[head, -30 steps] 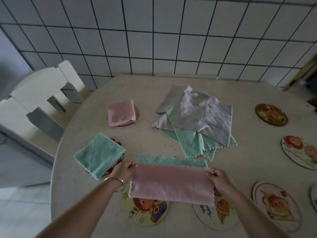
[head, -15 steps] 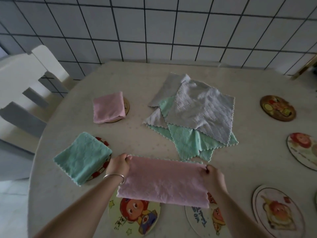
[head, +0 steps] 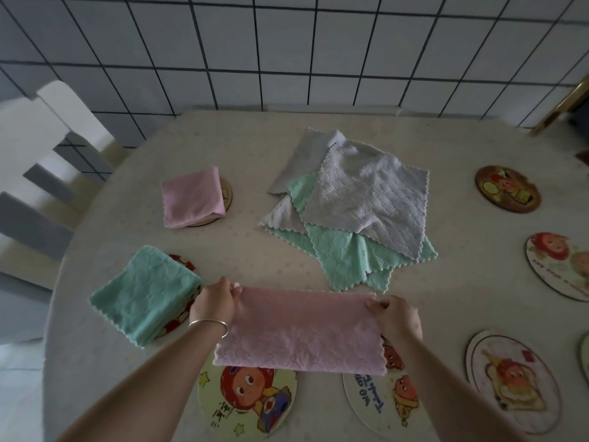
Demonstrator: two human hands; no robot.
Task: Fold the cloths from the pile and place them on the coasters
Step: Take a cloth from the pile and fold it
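Holding a pink cloth (head: 299,330) by its top corners, left hand (head: 214,303) and right hand (head: 396,317) both pinched shut on it, above the tabletop's (head: 248,250) near edge. The green strip seen behind it a second ago is gone: half-fold done. Next fold, then probably the bare coaster (head: 247,400) underneath.

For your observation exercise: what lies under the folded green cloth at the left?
A round coaster with red print shows past the folded green cloth's right edge. Most of its picture is covered.
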